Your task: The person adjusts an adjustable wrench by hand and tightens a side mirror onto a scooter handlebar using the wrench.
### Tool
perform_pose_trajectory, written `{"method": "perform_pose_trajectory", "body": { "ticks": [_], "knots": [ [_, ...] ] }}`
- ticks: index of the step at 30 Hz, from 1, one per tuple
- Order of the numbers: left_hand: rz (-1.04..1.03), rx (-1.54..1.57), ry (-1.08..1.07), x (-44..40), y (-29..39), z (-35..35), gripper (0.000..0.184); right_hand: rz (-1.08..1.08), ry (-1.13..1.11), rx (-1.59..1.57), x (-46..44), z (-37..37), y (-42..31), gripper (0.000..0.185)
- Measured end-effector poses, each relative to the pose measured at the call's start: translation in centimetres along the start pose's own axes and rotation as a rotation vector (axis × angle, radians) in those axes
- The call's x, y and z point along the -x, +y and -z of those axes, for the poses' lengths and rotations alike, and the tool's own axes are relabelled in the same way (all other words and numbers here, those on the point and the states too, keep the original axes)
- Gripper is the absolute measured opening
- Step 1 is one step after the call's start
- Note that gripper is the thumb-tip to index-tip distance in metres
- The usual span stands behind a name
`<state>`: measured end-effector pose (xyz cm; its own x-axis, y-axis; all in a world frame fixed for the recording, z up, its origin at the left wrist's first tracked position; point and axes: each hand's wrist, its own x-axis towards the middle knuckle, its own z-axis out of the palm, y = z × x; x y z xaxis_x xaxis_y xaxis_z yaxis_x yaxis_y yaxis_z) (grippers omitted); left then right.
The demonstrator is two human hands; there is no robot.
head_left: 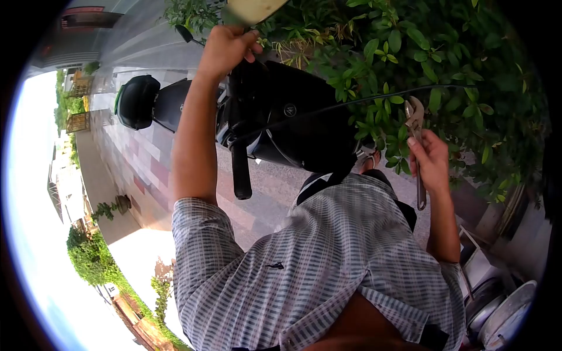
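My left hand (228,51) is raised over the scooter, fingers closed at the lower edge of a pale flat object (256,8) that the top of the view cuts off. In my right hand (431,158) is a metal adjustable wrench (421,190), gripped by its handle with the jaws pointing up beside the leaves. A black scooter (304,117) stands in front of me, its handlebar grip (240,175) below my left hand. One thin black cable or rod (328,108) stretches from near the handlebar across to the bush.
A dense green bush (433,52) fills the upper right. Behind the scooter's seat sits a black top box (138,102). Paving tiles (146,158) cover the ground. Metal pans or basins (506,316) lie at the lower right, and a potted plant (122,203) stands at the left.
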<state>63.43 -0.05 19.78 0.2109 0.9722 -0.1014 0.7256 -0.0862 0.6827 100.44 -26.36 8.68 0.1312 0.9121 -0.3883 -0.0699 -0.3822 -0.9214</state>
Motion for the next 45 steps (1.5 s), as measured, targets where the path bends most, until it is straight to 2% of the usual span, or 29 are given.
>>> {"method": "perform_pose_trajectory", "body": {
  "ticks": [2,5,7,8,9,10,14,17,21,23,26,32,36,39,40,45],
  "knots": [
    [0.246,0.220,-0.060,-2.8,-2.6,1.9,0.020,-0.005,-0.006,0.001,0.3,-0.1,0.2,0.021],
    [0.440,0.657,0.122,-1.9,-7.3,3.7,0.018,-0.008,-0.006,0.009,0.6,0.0,0.5,0.019],
    [0.428,0.978,0.281,0.3,-11.3,4.5,0.020,-0.013,-0.002,0.011,0.7,0.2,1.1,0.018],
    [0.394,1.180,0.244,2.4,-12.7,5.8,0.021,-0.012,0.004,0.001,0.7,0.2,1.4,0.017],
    [0.348,1.161,0.327,4.7,-12.8,6.2,0.021,-0.012,0.010,-0.007,0.7,0.2,1.7,0.017],
    [0.274,1.250,0.321,6.8,-13.4,6.4,0.022,-0.009,0.016,-0.014,0.6,0.3,1.9,0.016],
    [-0.094,1.115,0.618,12.8,-6.6,1.6,0.031,-0.032,0.028,0.005,0.6,0.4,2.4,0.016],
    [-0.194,0.960,0.629,13.0,-7.4,0.9,0.034,-0.021,0.045,-0.006,0.5,0.0,2.3,0.015],
    [-0.327,1.212,0.401,11.9,-10.5,1.6,0.029,-0.017,0.033,-0.001,0.3,-0.4,2.2,0.015],
    [-0.404,1.333,0.217,10.8,-10.9,1.8,0.037,-0.030,0.026,-0.003,0.5,-0.8,2.1,0.015],
    [-0.520,1.321,-0.037,9.4,-10.3,2.1,0.049,-0.029,0.016,-0.008,0.6,-1.2,1.8,0.016],
    [-0.511,1.237,-0.055,8.8,-8.4,2.4,0.052,0.000,-0.055,-0.001,0.5,-3.4,1.2,0.017],
    [-0.427,1.175,0.153,8.8,-8.3,1.5,0.054,0.063,-0.147,0.072,0.7,-6.1,0.7,0.018],
    [-0.457,1.134,0.248,9.3,-7.4,0.7,0.053,0.289,-0.237,0.225,0.5,-8.0,0.8,0.031],
    [-0.461,1.145,0.259,9.3,-7.6,0.5,0.053,0.360,-0.286,0.315,0.5,-8.6,0.0,0.029],
    [-0.454,1.147,0.368,8.8,-7.1,-0.1,0.050,0.392,-0.439,0.366,0.2,-11.7,-1.7,0.027]
  ]
}}
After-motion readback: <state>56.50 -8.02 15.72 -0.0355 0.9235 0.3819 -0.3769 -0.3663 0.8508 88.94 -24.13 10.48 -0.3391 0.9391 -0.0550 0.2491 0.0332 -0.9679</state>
